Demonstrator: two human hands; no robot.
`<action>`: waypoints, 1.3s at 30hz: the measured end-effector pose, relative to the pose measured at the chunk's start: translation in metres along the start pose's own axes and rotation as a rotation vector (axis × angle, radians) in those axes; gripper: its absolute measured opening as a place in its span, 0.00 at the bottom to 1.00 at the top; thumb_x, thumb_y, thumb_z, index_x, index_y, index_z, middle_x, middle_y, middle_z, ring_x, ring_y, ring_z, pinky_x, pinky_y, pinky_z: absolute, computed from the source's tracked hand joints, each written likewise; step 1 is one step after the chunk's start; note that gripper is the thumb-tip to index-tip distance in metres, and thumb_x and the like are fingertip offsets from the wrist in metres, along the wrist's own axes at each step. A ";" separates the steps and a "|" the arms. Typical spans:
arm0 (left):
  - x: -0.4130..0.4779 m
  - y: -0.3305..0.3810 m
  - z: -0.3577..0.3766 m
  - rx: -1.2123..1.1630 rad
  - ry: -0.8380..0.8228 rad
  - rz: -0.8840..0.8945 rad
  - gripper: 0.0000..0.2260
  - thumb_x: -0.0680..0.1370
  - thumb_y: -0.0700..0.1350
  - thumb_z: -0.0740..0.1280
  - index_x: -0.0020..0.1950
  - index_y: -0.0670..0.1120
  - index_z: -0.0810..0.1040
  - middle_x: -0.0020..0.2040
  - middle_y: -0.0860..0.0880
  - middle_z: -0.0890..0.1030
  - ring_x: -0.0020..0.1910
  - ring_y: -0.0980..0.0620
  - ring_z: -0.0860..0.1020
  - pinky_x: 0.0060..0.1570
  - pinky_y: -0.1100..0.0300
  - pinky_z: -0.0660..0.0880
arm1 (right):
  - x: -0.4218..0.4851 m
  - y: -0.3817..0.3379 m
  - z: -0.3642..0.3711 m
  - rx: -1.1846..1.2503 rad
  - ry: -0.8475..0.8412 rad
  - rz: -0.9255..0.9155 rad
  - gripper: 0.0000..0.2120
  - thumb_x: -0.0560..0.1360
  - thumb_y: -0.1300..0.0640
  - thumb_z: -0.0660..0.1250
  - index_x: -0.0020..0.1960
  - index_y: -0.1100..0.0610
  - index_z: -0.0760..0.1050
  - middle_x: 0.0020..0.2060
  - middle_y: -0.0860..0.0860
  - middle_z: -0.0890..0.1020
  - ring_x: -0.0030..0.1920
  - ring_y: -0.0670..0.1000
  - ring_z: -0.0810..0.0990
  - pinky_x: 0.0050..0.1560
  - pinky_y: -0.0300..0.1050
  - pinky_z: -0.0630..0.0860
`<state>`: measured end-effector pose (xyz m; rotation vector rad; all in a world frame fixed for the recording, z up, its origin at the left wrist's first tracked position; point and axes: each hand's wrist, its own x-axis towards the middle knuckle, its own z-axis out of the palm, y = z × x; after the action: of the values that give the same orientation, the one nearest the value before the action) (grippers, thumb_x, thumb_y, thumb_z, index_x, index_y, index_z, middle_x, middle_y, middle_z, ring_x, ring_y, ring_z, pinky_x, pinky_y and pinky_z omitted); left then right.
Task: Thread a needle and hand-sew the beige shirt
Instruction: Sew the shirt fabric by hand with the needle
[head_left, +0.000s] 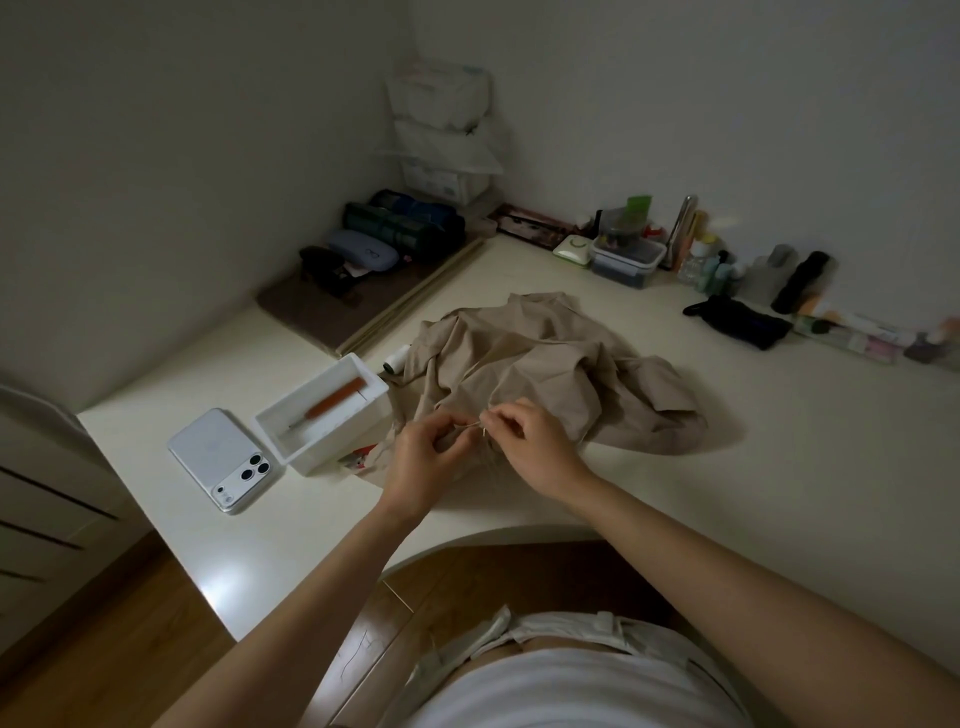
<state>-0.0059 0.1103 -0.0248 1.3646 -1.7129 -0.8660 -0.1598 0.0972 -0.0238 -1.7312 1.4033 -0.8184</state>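
Open desk (779, 467) right of the beige shirt (545, 358); white box (322, 415) and phone (226, 460) close at left.

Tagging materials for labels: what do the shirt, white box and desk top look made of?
Beige shirt: thin woven cloth, matt, soft creases.
White box: probably plastic, thick matt walls.
Desk top: likely laminate or painted board, semi-gloss, light glare near edge.

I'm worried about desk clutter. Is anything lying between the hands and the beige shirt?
Nothing visible does. The left hand and right hand are at the near edge of the beige shirt, pinching a thin thread between them; the white box stands off to the left.
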 end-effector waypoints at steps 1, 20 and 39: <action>0.000 -0.001 0.000 0.002 -0.004 0.002 0.04 0.77 0.41 0.67 0.47 0.43 0.81 0.35 0.48 0.79 0.29 0.58 0.72 0.30 0.66 0.67 | 0.000 0.000 0.001 0.058 -0.011 0.014 0.11 0.80 0.51 0.60 0.53 0.56 0.78 0.45 0.48 0.75 0.46 0.45 0.75 0.46 0.33 0.70; -0.012 -0.015 -0.018 0.403 -0.540 -0.267 0.09 0.80 0.42 0.62 0.59 0.45 0.77 0.48 0.54 0.75 0.47 0.57 0.74 0.43 0.74 0.69 | 0.017 -0.001 -0.023 0.436 0.192 0.216 0.08 0.79 0.61 0.60 0.42 0.57 0.74 0.40 0.49 0.81 0.46 0.49 0.80 0.51 0.40 0.77; 0.005 0.041 -0.014 -0.471 -0.238 -0.130 0.11 0.79 0.45 0.58 0.48 0.43 0.79 0.31 0.46 0.68 0.30 0.55 0.68 0.33 0.67 0.67 | 0.025 0.044 -0.031 0.558 0.363 0.489 0.07 0.82 0.61 0.55 0.46 0.59 0.70 0.36 0.53 0.73 0.35 0.47 0.76 0.37 0.37 0.77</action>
<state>-0.0130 0.1125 0.0184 1.0899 -1.4687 -1.4490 -0.2036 0.0624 -0.0449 -0.7987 1.5490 -1.1378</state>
